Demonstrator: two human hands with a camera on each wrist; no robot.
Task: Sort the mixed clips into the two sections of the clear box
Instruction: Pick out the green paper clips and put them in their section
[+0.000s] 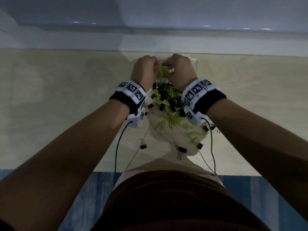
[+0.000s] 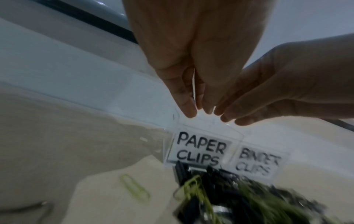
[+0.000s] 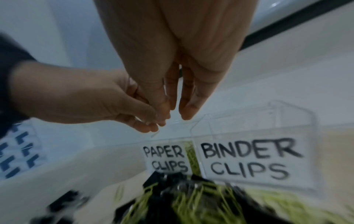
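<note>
The clear box [image 1: 195, 64] stands at the table's far side, its front labelled PAPER CLIPS [image 2: 199, 150] on the left and BINDER CLIPS [image 3: 247, 159] on the right. Green paper clips [image 1: 162, 71] lie in the left section. My left hand [image 1: 155, 67] and right hand [image 1: 166, 66] hover together over that section. Their fingers point straight down with the tips nearly touching. In the wrist views the left hand [image 2: 199, 109] and right hand [image 3: 176, 113] have nothing between the fingers. A mixed pile [image 1: 168, 100] of green paper clips and black binder clips lies just in front of the box.
Loose black binder clips [image 1: 143, 146] and green paper clips [image 1: 191, 132] are scattered nearer to me on the beige table [image 1: 66, 97]. Wrist-camera cables [image 1: 116, 147] trail over the front edge. A white wall ledge [image 1: 150, 39] runs right behind the box.
</note>
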